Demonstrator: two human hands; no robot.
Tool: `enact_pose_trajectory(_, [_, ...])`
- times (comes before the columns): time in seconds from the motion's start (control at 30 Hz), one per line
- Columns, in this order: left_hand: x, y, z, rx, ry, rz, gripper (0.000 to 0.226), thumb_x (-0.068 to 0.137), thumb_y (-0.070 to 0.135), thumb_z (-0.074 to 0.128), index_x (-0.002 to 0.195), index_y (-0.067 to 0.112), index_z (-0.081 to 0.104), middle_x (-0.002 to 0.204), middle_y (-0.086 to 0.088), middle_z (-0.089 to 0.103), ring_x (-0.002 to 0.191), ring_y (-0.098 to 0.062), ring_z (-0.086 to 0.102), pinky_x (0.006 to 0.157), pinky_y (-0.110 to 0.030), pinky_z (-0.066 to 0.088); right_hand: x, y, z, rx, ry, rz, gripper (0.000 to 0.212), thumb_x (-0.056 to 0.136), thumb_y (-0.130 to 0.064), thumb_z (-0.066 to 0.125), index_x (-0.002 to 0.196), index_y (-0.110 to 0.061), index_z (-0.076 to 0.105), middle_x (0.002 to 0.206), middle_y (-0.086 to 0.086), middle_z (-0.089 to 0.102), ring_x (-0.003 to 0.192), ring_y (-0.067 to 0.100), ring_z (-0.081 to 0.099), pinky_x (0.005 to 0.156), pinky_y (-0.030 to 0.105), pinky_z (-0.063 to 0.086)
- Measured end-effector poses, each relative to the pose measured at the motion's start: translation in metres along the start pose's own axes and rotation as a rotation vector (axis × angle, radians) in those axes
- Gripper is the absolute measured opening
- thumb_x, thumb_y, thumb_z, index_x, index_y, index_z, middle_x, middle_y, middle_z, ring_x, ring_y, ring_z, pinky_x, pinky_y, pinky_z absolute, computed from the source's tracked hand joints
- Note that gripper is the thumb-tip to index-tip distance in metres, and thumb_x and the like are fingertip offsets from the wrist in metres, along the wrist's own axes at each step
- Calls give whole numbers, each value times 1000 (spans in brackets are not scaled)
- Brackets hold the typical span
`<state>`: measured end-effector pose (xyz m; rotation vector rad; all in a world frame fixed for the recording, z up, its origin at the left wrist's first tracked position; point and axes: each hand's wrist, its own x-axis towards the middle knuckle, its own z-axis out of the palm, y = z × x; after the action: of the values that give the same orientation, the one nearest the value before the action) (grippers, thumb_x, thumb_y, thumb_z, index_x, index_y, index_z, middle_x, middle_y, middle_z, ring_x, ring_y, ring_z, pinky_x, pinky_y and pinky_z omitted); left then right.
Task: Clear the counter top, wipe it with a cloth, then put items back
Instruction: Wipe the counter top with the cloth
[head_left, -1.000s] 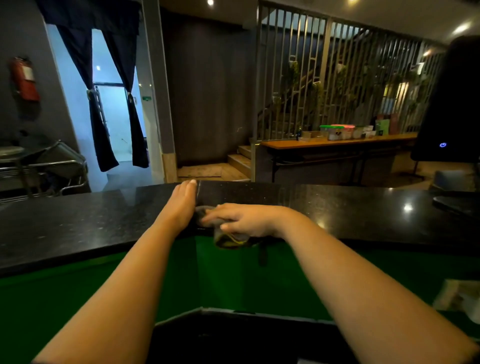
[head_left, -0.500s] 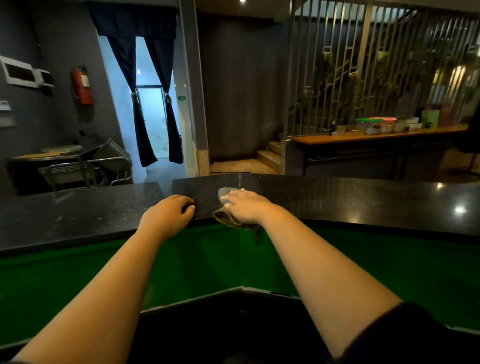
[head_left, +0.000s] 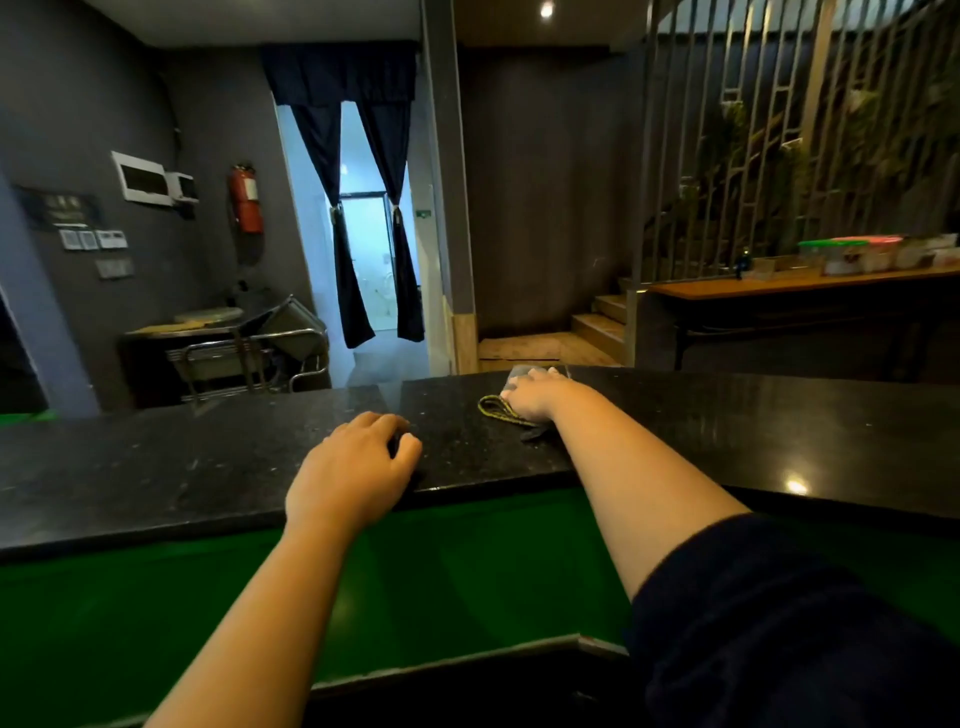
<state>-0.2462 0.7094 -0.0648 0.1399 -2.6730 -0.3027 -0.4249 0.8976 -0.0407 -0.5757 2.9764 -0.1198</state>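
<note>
Cloth (head_left: 511, 410): lies flat on the far side of the black counter top (head_left: 727, 431).
Right hand (head_left: 535, 397): presses down on the cloth, fingers out flat.
Left hand (head_left: 353, 475): rests on the near edge, fingers loosely bent, holding nothing.
Sleeve (head_left: 779, 623): dark, on the right arm.

I have a single view to work from — the head camera, worn high and looking forward and slightly down across the black counter top (head_left: 208, 467). It sits close: both forearms enter from the bottom edge, left hand (head_left: 353, 467) near the lens, right hand (head_left: 535, 397) farther out. The wide lens bends the room beyond — doorway curtains (head_left: 353, 218), stairs (head_left: 597, 322) — at the edges.
</note>
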Motion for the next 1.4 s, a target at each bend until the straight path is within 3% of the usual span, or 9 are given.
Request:
enact_pose_trajectory(0.1, [-3,1,0,-57,21,-1,51,96,48,26,146,37,28,146,5,35,119,-24,53,93,-45,47,-19,-45,-10,157,-13,-116,43,106,-18,24,145,-8,36,157,11,25,145,33,21,116,51,17])
enact_pose_trajectory(0.27, [-8,3,-4,-139,138,-67,42,101,28,28,140,14,36,155,-8,22,125,-32,46,82,-41,49,-49,-84,-1,281,-126,-320,66,104,-29,37,155,-26,-5,162,9,14,148,30,16,119,46,14])
enact_pose_trajectory(0.33, [-8,-1,-2,-160,90,-100,33,101,17,29,125,-1,41,158,-17,14,134,-36,33,87,-43,49,-73,-86,5,283,-139,-406,63,104,-25,38,155,-28,1,162,3,17,148,25,17,120,44,14])
enact_pose_trajectory(0.47, [-3,-6,-12,-194,-43,-110,52,100,29,24,150,16,25,155,-9,27,137,-28,34,107,-43,32,-115,-51,9,251,-62,-446,46,105,-19,34,150,-28,31,160,-2,22,149,18,13,119,38,9])
enact_pose_trajectory(0.7, [-31,-64,-28,156,-109,-161,48,98,41,26,143,37,39,154,5,33,137,-23,36,115,-52,21,-106,-28,18,125,155,23,47,103,-33,26,148,-22,35,160,3,21,148,30,16,116,48,19])
enact_pose_trajectory(0.93, [-31,-63,-25,136,-66,-118,49,97,40,22,143,37,40,152,4,36,136,-25,36,114,-51,23,-110,-124,28,123,136,-303,53,99,-49,32,146,-25,39,158,-2,27,147,27,19,114,50,27])
enact_pose_trajectory(1.07, [-39,-73,-35,152,-137,-133,50,99,45,22,147,35,31,156,2,28,141,-24,30,114,-44,26,-136,-110,32,166,116,-516,44,99,-36,47,142,-40,40,156,-10,30,147,18,20,114,50,27])
enact_pose_trajectory(1.23, [-59,-99,-29,219,53,-160,55,97,55,20,144,35,38,153,1,35,143,-21,28,112,-40,28,-121,-69,26,166,126,-318,42,104,-37,31,145,-32,38,160,-4,21,149,23,14,118,47,14])
enact_pose_trajectory(1.4, [-53,-95,-26,256,32,-193,49,99,49,24,145,39,35,154,4,34,142,-22,28,110,-41,23,-100,-110,29,134,131,-315,52,101,-51,28,147,-28,36,161,-1,20,149,28,13,118,48,17])
